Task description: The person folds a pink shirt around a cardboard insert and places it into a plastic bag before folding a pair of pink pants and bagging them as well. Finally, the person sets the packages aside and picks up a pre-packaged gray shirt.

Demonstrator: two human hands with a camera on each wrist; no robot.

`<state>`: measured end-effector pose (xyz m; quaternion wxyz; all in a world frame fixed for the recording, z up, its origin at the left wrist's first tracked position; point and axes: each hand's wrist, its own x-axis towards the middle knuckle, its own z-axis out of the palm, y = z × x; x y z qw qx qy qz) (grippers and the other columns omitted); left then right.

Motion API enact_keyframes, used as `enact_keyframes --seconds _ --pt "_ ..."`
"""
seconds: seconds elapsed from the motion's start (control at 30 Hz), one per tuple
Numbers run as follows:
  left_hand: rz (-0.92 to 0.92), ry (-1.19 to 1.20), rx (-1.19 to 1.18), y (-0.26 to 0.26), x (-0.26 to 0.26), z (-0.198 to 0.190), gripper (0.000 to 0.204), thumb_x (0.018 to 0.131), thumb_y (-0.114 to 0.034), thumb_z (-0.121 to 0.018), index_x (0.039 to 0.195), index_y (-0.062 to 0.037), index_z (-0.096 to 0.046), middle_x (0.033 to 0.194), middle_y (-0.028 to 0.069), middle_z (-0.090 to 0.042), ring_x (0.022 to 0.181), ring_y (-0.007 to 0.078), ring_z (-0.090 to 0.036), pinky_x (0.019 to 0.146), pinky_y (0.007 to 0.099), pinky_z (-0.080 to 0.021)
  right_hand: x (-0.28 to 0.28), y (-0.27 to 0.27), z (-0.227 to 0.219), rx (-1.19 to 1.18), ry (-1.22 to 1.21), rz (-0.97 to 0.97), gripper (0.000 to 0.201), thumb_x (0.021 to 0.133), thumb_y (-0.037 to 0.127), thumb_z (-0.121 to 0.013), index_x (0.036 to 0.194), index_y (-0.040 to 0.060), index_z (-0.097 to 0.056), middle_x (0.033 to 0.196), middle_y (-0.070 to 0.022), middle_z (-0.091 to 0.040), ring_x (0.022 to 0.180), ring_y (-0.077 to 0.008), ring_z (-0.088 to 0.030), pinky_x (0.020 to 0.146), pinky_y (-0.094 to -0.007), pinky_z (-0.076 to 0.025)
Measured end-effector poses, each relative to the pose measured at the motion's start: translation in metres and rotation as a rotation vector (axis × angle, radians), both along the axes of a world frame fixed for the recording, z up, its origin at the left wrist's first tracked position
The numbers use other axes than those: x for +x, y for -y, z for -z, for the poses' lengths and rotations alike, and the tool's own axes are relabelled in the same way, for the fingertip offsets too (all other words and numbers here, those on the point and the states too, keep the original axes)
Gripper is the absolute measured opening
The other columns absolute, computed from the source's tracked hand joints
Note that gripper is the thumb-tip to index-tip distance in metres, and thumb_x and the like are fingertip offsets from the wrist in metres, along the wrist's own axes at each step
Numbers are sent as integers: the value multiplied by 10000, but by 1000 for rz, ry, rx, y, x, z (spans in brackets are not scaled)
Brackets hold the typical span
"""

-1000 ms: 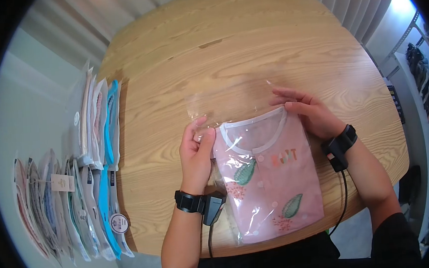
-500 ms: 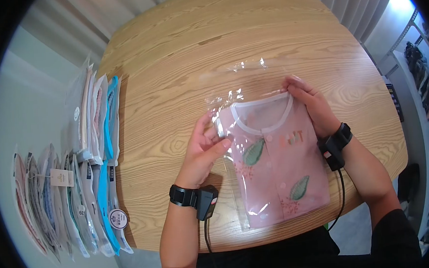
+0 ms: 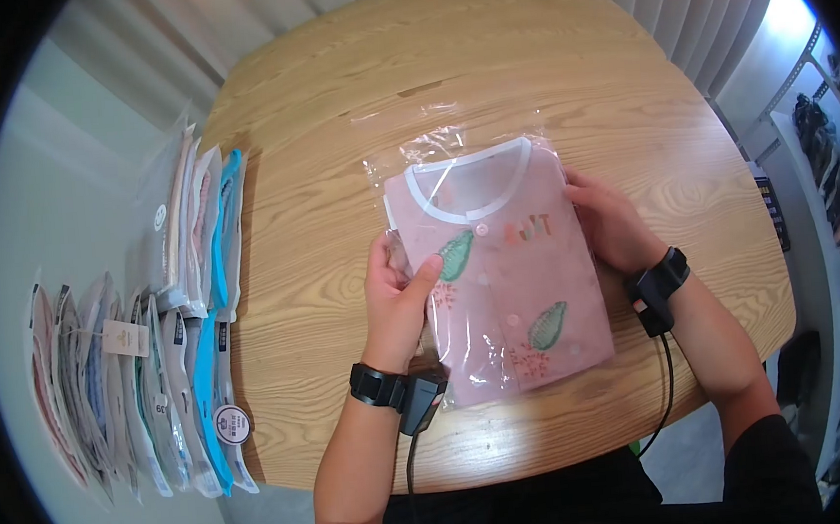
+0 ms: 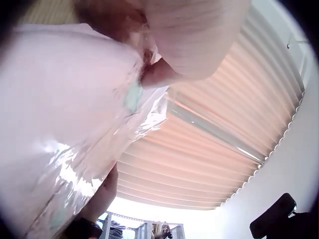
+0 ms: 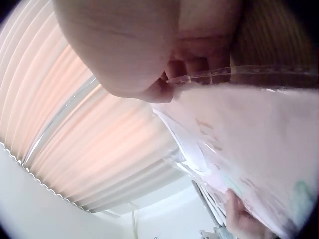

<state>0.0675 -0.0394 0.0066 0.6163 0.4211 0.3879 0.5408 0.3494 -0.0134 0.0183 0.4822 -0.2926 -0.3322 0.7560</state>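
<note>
Hands grip a clear bag (image 3: pixel 483 258) holding a folded pink baby shirt (image 3: pixel 499 276), low over the wooden table (image 3: pixel 352 121). Left hand (image 3: pixel 395 298) pinches its left edge; right hand (image 3: pixel 607 225) clasps the right. Since a second ago the shirt has slid fully inside and the bag squared up.

Clothing stockroom (bagged garments (image 3: pixel 170 377)).
</note>
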Motion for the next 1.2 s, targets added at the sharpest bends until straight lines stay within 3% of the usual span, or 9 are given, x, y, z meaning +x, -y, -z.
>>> enact_keyframes --seconds 0.33,0.53,0.87,1.03,1.2 --pt "76 89 -26 0 -6 -10 546 895 -27 -668 1367 -24 -391 1242 105 -594 1115 166 -595 947 315 -492 1 3 3 108 143 18 408 996 131 -529 1387 37 -461 1202 -49 -626 1079 -131 -611 926 -298 -512" --pt "213 180 -140 -2 -15 -14 472 941 -88 -626 1366 -21 -433 1265 96 -584 1152 173 -574 977 322 -471 -2 7 -3 152 238 21 449 976 163 -576 1388 28 -462 1256 -56 -593 1111 -120 -582 938 -275 -485" --pt "161 51 -44 -2 -11 -12 419 952 -80 -611 1342 -13 -474 1250 94 -598 1128 158 -584 959 308 -480 -3 6 -2 110 188 33 475 977 139 -571 1415 25 -427 1279 -65 -585 1128 -130 -574 969 -282 -468" --pt "98 28 -29 -2 -9 -10 333 926 -66 -656 1237 -6 -552 1108 69 -663 969 118 -638 849 263 -521 -5 8 -3 161 223 56 450 981 150 -583 1392 27 -448 1240 -61 -600 1094 -123 -582 942 -275 -482" --pt "28 -53 -29 -3 -9 -6 338 895 -38 -691 1208 -4 -568 1087 74 -670 936 109 -639 822 256 -527 -1 6 2 138 258 65 388 972 132 -595 1333 34 -490 1167 -35 -608 1041 -105 -587 905 -263 -492"
